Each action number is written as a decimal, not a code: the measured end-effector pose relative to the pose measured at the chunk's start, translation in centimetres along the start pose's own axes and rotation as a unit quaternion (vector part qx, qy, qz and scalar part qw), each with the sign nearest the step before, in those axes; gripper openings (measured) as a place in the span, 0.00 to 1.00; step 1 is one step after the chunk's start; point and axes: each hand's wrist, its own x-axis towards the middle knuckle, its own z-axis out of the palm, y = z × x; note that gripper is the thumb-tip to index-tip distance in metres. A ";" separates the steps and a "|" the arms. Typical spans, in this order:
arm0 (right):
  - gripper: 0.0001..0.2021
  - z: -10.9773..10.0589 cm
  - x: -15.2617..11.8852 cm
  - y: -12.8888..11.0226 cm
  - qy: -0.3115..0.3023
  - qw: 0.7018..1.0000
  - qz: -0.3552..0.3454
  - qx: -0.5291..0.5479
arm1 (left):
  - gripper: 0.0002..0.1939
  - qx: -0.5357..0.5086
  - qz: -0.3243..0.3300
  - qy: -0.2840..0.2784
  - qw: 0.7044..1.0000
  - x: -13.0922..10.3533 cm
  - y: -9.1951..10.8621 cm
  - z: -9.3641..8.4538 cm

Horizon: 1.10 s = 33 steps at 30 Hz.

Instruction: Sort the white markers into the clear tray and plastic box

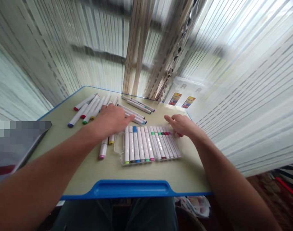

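While left hand point(114, 117) and right hand point(181, 124) flank one marker case point(117, 147), can't tell either grip.

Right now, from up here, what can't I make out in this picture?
All in the head view:
Whether the left hand grips a marker: the hand's back hides it.
What, if anything, the right hand holds: the hand itself covers it.
Lettering on the packed markers: too small and blurred.
Wording on the box labels: too small.
The gray thing: cut off by the left edge, partly pixelated.
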 end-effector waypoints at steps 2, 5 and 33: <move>0.29 0.0 0.0 0.0 -0.006 1.000 0.001 0.019 | 0.36 0.017 0.004 -0.002 1.000 -0.1 0.0 -0.1; 0.28 -0.1 -0.1 -0.1 -0.006 0.999 -0.003 0.032 | 0.36 0.024 0.006 -0.013 1.000 -0.3 0.1 -0.2; 0.28 0.2 1.5 1.4 0.062 0.980 0.048 0.182 | 0.28 -0.087 -0.003 -0.126 0.988 -2.4 2.3 -1.5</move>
